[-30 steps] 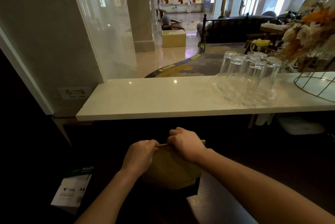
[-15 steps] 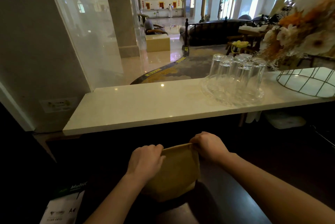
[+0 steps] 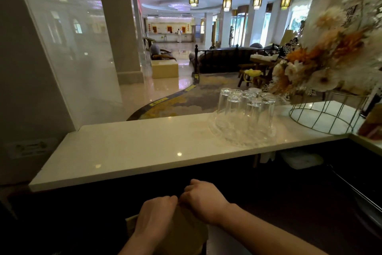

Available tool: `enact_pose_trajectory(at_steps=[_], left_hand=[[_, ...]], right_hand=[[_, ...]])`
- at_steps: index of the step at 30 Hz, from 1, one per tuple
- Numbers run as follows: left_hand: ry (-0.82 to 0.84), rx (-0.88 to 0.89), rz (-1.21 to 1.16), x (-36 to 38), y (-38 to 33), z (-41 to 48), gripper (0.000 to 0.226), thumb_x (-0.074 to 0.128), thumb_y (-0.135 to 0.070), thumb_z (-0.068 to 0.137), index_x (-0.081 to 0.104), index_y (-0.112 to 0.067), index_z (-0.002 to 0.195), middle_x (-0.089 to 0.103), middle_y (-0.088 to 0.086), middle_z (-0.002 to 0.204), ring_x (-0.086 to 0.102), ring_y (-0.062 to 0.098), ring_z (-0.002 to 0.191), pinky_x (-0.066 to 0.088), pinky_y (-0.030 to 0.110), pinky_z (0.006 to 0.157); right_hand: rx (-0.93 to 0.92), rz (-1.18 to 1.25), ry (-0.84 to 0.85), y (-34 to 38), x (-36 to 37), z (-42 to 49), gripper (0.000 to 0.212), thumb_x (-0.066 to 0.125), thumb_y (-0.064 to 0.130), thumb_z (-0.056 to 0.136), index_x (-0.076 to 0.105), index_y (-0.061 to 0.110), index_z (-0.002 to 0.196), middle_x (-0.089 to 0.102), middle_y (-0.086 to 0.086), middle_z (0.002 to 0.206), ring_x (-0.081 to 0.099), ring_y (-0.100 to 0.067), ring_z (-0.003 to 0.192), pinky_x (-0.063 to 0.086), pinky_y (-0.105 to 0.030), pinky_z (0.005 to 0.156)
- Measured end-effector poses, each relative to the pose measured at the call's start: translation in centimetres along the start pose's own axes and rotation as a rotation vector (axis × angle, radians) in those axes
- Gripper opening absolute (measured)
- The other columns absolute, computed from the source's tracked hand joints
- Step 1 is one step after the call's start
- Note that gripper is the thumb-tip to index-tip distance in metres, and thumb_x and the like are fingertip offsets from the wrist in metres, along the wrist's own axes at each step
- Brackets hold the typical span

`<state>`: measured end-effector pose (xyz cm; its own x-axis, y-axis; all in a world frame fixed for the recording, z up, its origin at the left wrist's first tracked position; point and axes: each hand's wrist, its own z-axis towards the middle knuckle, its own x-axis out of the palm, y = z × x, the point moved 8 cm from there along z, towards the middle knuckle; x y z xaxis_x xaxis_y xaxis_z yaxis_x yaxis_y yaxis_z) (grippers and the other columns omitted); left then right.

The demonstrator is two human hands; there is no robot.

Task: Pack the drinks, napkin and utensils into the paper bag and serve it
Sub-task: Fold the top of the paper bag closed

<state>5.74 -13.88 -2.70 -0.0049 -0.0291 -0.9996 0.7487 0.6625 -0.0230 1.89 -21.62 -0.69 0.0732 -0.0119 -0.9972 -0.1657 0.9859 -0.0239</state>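
paper bag (image 3: 186, 232) top closed, contents hidden | left grip (image 3: 154, 216) and right grip (image 3: 203, 200) pinch its top

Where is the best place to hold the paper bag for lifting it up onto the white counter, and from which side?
Probably at its gathered top, from above. The paper bag stands upright below the counter, and both the left hand and right hand are closed on that top edge already. The body looks wide and soft, so a side grip might crush it.
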Motion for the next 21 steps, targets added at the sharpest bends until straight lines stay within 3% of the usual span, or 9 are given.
enact_pose_trajectory(at_steps=[6,11,21], left_hand=[[-0.002,-0.085,-0.043,-0.5,1.4,-1.3,0.02,0.039,-0.038,0.1,0.054,-0.033,0.113,0.062,-0.008,0.115,0.059,0.014,0.108,0.046,0.029,0.087],[0.041,-0.105,-0.101,-0.9,1.9,-2.2,0.022,0.039,-0.041,0.1,0.055,-0.034,0.113,0.059,-0.009,0.122,0.055,0.011,0.114,0.044,0.025,0.092],[0.16,-0.072,-0.178,-1.2,3.9,-3.4,0.03,0.04,-0.047,0.099,0.052,-0.034,0.123,0.049,-0.009,0.136,0.048,0.007,0.124,0.035,0.022,0.105]], right_hand=[[0.006,0.042,0.012,-1.0,0.4,-0.8,0.021,0.047,0.019,0.093,0.066,0.015,0.1,0.065,-0.006,0.097,0.055,-0.027,0.092,0.049,-0.04,0.077],[0.029,0.092,-0.001,-1.5,0.5,-1.0,0.019,0.048,0.017,0.09,0.066,0.014,0.096,0.067,-0.008,0.095,0.058,-0.029,0.091,0.05,-0.039,0.077],[0.132,0.155,0.04,-3.2,0.0,-1.7,0.021,0.051,0.014,0.091,0.068,0.014,0.103,0.069,-0.011,0.104,0.063,-0.031,0.101,0.051,-0.042,0.09]])
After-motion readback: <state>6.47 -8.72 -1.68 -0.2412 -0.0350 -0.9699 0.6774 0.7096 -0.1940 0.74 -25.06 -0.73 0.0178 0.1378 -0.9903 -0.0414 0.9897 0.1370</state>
